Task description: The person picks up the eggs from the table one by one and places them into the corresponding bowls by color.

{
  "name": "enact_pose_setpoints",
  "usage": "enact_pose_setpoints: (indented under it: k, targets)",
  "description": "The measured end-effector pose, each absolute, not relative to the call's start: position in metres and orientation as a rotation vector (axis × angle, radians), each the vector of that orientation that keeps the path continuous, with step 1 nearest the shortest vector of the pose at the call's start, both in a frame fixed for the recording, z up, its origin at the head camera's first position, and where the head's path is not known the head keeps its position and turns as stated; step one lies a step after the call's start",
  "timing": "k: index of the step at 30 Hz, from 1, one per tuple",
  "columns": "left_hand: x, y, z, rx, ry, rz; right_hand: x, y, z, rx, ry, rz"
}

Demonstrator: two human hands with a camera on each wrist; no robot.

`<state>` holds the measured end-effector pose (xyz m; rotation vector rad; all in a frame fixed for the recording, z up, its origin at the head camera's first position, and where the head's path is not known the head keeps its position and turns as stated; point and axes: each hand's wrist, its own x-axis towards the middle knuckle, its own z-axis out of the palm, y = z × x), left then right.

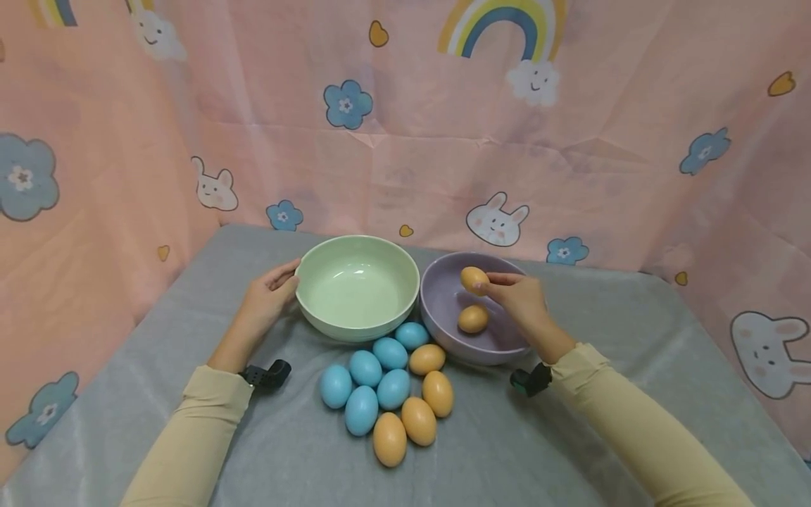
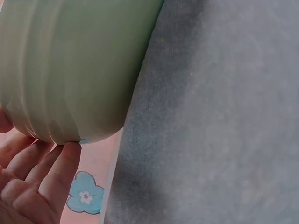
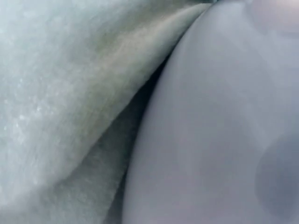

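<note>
My left hand (image 1: 269, 296) holds the left side of a light green bowl (image 1: 357, 289), fingertips against its outer wall. In the left wrist view the fingers (image 2: 60, 172) touch the green wall (image 2: 88, 70); most of the thumb is out of frame. Over the purple bowl (image 1: 437, 282), my right hand (image 1: 519, 299) pinches an orange-yellow egg (image 1: 474, 279) between thumb and fingers. Another orange-yellow egg (image 1: 473, 319) lies inside that bowl. The right wrist view shows the purple outer wall (image 3: 187, 140) close up, blurred, without a clear look at the hand.
In front of the bowls, several blue eggs (image 1: 365, 368) lie grouped on the grey cloth (image 1: 507, 451), with several orange-yellow eggs (image 1: 419, 421) to their right. The two bowls stand side by side. A pink patterned curtain (image 1: 405, 141) hangs behind the table.
</note>
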<state>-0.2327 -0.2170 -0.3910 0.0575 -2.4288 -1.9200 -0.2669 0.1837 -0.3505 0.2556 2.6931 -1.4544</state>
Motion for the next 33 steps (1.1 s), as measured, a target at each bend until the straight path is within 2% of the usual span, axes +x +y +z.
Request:
enact_pose_setpoints:
  k: [9,16,33]
  targets:
    - [-0.2360,-0.2165,-0.3924,0.047,-2.401,-1.952,-0.2749,0.1813,-0.3578,0.290,2.613,-1.599]
    - [-0.2348,-0.2184,-0.3924,0.051,-2.424,-1.925,-0.2733,0.1783,-0.3561,0.253,2.713,-1.383]
    - [-0.2334,-0.2176,-0.3924,0.060,-2.437,-1.921,-0.2777,0.1789,-0.3616,0.220,2.720,-1.275]
